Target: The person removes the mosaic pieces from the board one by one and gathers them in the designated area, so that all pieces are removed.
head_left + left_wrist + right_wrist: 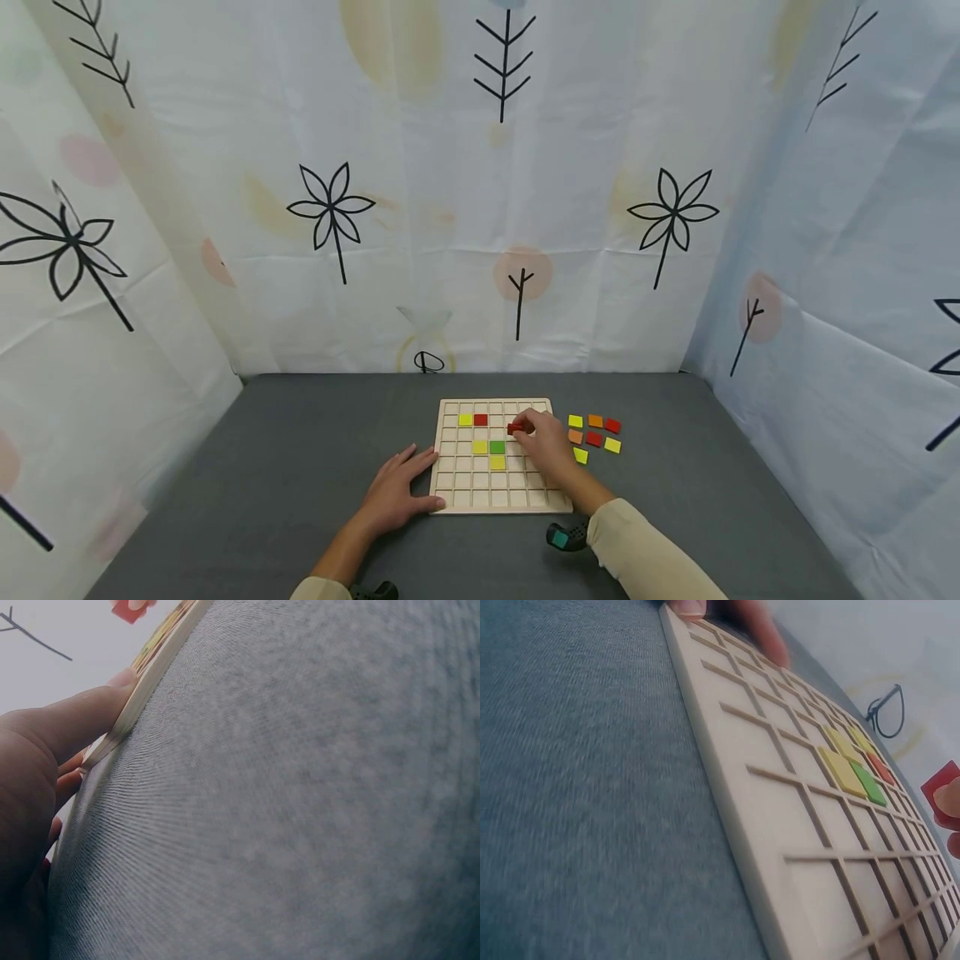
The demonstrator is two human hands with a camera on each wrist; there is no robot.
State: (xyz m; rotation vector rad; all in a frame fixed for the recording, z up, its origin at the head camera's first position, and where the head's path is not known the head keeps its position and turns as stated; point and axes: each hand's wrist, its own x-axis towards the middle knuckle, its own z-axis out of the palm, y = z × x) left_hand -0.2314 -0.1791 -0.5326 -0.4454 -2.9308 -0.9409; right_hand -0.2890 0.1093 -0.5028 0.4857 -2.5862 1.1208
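A wooden grid board (461, 481) lies on the grey table, its square cells framed by thin raised strips. My right hand (550, 446) pinches a red square tile (939, 787) between thumb and fingertips, over the board's right half. At the board's left side, my left hand (393, 493) rests with fingers spread, its thumb on the near corner and fingertips at the left edge. In the upper row of tiles, a yellow tile (465, 420) sits beside a red one (481, 420). Lower, another yellow tile (480, 447) adjoins a green tile (497, 447), with a third yellow (498, 462) below the green.
Right of the board lie several loose tiles, among them a yellow tile (575, 421), an orange tile (595, 421) and a red tile (612, 426). A dark device (567, 537) is by my right wrist. Patterned white curtains (420, 167) surround the table (330, 433).
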